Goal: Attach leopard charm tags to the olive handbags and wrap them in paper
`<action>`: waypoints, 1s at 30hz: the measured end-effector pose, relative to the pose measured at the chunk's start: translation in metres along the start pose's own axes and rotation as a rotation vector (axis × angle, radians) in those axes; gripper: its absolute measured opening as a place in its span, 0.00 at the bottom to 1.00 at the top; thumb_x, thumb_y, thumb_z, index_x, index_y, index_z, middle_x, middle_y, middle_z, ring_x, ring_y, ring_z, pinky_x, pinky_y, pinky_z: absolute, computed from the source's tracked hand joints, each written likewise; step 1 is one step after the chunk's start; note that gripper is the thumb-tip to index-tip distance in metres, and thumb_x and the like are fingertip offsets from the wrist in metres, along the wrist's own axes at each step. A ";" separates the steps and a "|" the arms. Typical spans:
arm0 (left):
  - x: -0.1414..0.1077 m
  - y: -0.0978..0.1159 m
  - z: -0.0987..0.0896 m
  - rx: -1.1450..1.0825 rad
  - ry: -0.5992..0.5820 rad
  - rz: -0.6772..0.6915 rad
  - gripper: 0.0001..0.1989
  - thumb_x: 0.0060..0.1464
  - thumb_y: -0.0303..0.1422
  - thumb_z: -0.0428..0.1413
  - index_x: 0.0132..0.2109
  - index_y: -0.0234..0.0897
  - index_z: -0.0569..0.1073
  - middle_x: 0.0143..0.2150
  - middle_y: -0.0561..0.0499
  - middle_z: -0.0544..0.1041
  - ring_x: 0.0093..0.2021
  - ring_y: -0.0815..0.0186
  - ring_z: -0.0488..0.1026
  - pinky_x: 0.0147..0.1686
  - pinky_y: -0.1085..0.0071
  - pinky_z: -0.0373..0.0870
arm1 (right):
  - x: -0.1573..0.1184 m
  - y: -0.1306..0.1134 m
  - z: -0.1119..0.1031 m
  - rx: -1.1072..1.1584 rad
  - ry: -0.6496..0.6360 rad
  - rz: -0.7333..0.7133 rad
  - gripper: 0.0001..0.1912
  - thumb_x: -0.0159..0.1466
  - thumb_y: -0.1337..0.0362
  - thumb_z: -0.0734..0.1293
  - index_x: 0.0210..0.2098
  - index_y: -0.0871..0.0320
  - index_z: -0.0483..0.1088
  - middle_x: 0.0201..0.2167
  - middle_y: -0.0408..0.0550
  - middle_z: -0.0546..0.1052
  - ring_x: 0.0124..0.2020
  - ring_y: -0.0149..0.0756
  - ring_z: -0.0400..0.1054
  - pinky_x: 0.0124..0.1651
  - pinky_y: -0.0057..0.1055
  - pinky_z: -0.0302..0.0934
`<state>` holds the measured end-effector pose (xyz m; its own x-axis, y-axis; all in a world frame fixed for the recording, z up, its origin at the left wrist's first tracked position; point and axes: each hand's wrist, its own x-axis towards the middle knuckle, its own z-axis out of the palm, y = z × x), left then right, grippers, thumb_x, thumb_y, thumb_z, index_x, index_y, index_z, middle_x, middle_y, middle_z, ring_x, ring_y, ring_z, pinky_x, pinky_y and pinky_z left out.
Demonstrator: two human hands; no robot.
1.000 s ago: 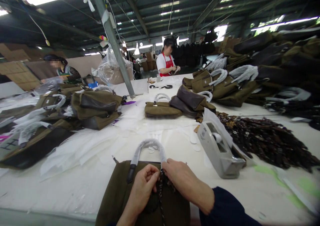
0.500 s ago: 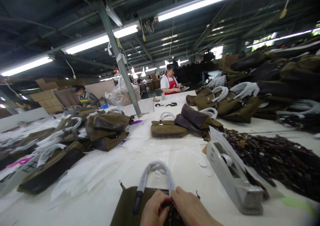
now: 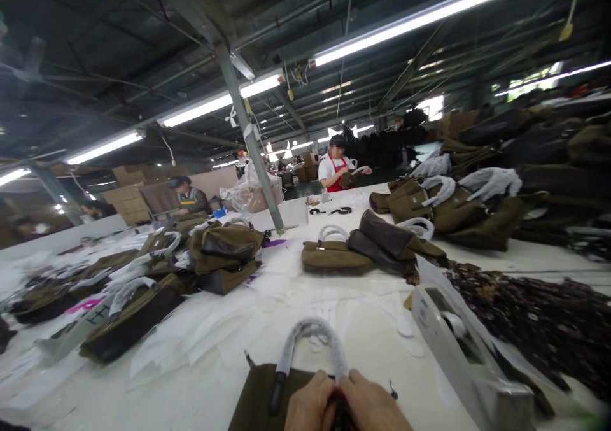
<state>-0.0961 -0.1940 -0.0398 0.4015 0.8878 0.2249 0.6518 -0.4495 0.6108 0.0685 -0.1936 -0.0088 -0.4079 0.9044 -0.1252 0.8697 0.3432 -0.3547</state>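
Your left hand (image 3: 310, 407), right hand (image 3: 374, 407) together over near olive bag (image 3: 254, 394), by right end of wrapped handle (image 3: 311, 323); both curled, can't tell whether either grip is closed.

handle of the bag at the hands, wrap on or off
On: the handle has pale wrapping around its arch; its dark left end shows bare.

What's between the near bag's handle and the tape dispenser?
In the head view: white table beside the handle, then rounded white pieces close to the dispenser.
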 end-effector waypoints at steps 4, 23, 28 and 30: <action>-0.001 0.001 0.002 0.145 -0.011 0.028 0.11 0.58 0.26 0.50 0.40 0.44 0.76 0.37 0.48 0.78 0.35 0.63 0.77 0.34 0.75 0.69 | 0.000 0.003 -0.003 0.052 -0.024 0.072 0.21 0.64 0.80 0.56 0.47 0.57 0.72 0.45 0.54 0.77 0.45 0.47 0.75 0.42 0.34 0.64; 0.005 0.039 -0.065 -0.227 -0.132 -0.131 0.08 0.55 0.23 0.55 0.41 0.39 0.75 0.38 0.52 0.74 0.38 0.65 0.70 0.40 0.71 0.63 | -0.021 0.024 -0.021 0.860 0.047 -0.105 0.07 0.64 0.62 0.65 0.31 0.57 0.71 0.24 0.38 0.68 0.28 0.29 0.60 0.30 0.26 0.51; 0.018 0.013 -0.038 -0.282 -0.162 -0.061 0.08 0.52 0.22 0.56 0.38 0.39 0.74 0.37 0.53 0.73 0.39 0.65 0.68 0.41 0.70 0.62 | -0.021 0.024 -0.025 0.723 0.112 -0.130 0.06 0.65 0.63 0.65 0.31 0.56 0.71 0.27 0.39 0.69 0.31 0.30 0.63 0.34 0.26 0.53; 0.020 0.011 -0.034 -0.317 -0.155 -0.062 0.04 0.55 0.24 0.56 0.35 0.38 0.73 0.36 0.53 0.72 0.39 0.65 0.68 0.42 0.70 0.61 | -0.020 0.019 -0.027 0.618 0.139 -0.140 0.05 0.65 0.64 0.65 0.33 0.55 0.72 0.30 0.40 0.69 0.34 0.31 0.64 0.37 0.26 0.54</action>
<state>-0.1025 -0.1778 -0.0029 0.4761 0.8760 0.0775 0.4559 -0.3212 0.8300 0.1010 -0.1979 0.0117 -0.4303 0.9002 0.0672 0.4734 0.2884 -0.8323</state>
